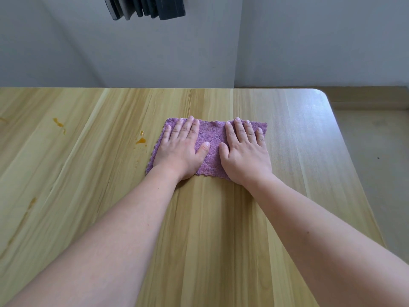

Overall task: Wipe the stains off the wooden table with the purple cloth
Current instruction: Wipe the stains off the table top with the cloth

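The purple cloth lies flat on the wooden table, a little right of centre. My left hand presses flat on the cloth's left half, fingers straight. My right hand presses flat on its right half in the same way. Orange-brown stains mark the table to the left: one just beside the cloth's left edge, another farther left, and a faint streak near the left front.
The table's right edge with its rounded far corner drops to a beige floor. A grey wall stands behind the far edge. A dark object hangs at the top.
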Motion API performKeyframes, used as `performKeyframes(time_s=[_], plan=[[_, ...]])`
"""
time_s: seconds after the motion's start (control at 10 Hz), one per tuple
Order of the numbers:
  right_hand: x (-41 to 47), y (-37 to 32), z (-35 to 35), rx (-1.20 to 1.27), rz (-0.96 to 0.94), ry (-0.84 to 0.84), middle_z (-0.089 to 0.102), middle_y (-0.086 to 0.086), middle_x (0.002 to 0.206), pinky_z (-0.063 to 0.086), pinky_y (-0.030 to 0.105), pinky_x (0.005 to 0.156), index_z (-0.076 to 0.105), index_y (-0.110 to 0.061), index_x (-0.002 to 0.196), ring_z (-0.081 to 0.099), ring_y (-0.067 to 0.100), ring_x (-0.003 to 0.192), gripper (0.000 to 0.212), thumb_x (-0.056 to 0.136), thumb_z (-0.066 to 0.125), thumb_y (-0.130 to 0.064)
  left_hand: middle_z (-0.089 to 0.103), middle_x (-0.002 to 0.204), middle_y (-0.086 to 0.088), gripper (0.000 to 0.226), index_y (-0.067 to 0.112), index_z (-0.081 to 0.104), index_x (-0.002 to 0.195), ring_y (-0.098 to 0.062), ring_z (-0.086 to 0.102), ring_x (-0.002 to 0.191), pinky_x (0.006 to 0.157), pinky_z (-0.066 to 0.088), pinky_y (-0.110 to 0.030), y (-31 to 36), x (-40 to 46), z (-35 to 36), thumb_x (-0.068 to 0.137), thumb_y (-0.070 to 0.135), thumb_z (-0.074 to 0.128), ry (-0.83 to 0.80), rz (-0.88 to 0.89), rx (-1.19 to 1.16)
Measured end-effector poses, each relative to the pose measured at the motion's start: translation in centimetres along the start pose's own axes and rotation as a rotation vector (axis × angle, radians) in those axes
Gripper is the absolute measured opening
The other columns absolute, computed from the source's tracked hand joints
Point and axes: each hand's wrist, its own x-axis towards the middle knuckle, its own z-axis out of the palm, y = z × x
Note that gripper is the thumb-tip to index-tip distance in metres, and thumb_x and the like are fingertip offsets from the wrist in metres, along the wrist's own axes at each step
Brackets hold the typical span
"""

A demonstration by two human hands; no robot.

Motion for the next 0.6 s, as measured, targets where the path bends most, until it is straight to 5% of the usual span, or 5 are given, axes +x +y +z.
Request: performKeyframes(time_s=[0.6], plan=[[-7.9,-0.7,0.0,0.018,-0.008,-0.006,-0.001,-0.001,0.164,-0.007,0.042,0.12,0.005,-0.024,0.156,-0.009,0.015,0.149,0.063,0.097,0.012,-0.046,-0.008,0.164,0.004,0.073,0.021,-0.003,0.156,-0.014,-0.012,0.149,0.121,-0.009,-0.039,1.5,-7.8,0.2,0.095,0.059,0.015,-0.002,-0.028,0.002]])
